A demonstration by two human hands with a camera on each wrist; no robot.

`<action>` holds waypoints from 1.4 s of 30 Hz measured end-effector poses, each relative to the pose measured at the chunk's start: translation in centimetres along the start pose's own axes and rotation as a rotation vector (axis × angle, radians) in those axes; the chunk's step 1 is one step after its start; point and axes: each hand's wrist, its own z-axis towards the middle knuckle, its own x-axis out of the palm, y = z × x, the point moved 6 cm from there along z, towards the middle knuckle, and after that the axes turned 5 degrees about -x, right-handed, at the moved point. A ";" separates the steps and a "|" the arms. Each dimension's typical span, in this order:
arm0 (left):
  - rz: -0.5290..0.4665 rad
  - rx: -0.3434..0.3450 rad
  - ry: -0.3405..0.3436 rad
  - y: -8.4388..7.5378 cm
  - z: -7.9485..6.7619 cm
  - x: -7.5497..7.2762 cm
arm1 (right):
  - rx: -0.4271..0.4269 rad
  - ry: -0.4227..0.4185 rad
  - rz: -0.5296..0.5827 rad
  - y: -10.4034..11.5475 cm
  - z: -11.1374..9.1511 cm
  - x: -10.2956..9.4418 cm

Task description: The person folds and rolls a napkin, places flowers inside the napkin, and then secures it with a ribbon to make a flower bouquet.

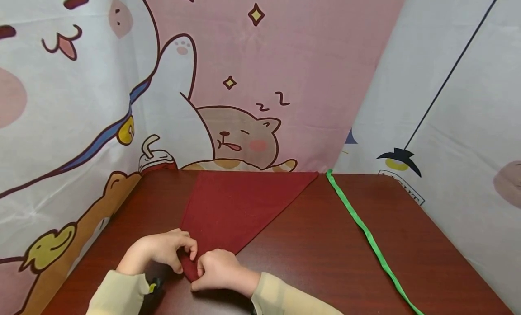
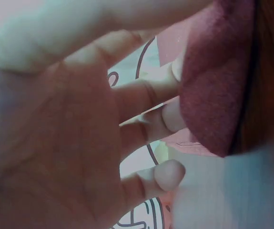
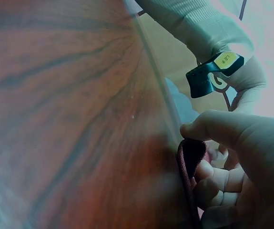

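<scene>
A dark red cloth (image 1: 240, 206) lies flat on the table, its wide side at the far edge, narrowing to the near end. My left hand (image 1: 164, 249) pinches the left side of that near end with thumb and fingers. On the other side, my right hand (image 1: 220, 270) holds the tip, which is folded over into a small roll. The left wrist view has fingertips against the rounded fold of the cloth (image 2: 218, 86). From the right wrist, the cloth (image 3: 187, 171) appears as an open loop between thumb and curled fingers.
A long green ribbon (image 1: 366, 233) runs down the right part of the brown table (image 1: 309, 260), from the far edge to the near side. Printed curtains (image 1: 325, 80) hang close behind and beside the table. A black wrist strap (image 3: 215, 71) is on the left wrist.
</scene>
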 end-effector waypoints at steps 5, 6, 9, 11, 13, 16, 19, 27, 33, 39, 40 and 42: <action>0.025 -0.007 -0.013 -0.4 0.0 0.0 | 0.012 -0.010 0.022 -0.3 0.0 -0.3; 0.028 -0.002 -0.013 -0.5 0.1 0.1 | 0.012 -0.008 0.030 -0.4 0.0 -0.4; 0.033 0.015 -0.012 -0.6 0.2 0.2 | 0.009 -0.007 0.049 -0.7 0.0 -0.4; 0.033 0.017 -0.015 -0.7 0.3 0.3 | 0.006 -0.004 0.072 -0.9 0.0 -0.4; 0.031 0.007 -0.017 -0.7 0.4 0.3 | 0.004 -0.003 0.095 -1.2 0.0 -0.4; 0.046 -0.010 -0.030 -0.7 0.5 0.3 | -0.001 -0.004 0.135 -1.5 -0.2 -0.5; 0.057 -0.007 -0.052 -0.8 0.6 0.1 | -0.016 -0.003 0.160 -1.9 -0.4 -0.6; 0.029 0.034 -0.085 -0.7 1.3 0.2 | -0.016 0.011 0.157 -3.0 -0.6 -1.0; -0.005 -0.003 -0.100 -0.1 1.6 0.2 | -0.054 -0.032 0.129 -3.2 -0.2 -1.3; -0.007 -0.021 -0.129 -0.1 1.5 0.0 | -0.133 -0.020 0.216 -3.4 0.0 -1.0; -0.005 -0.016 -0.131 -0.2 1.5 0.0 | -0.132 -0.015 0.231 -3.5 0.1 -0.9; -0.004 -0.005 -0.132 -0.3 1.5 -0.1 | -0.125 -0.006 0.251 -3.6 0.1 -0.8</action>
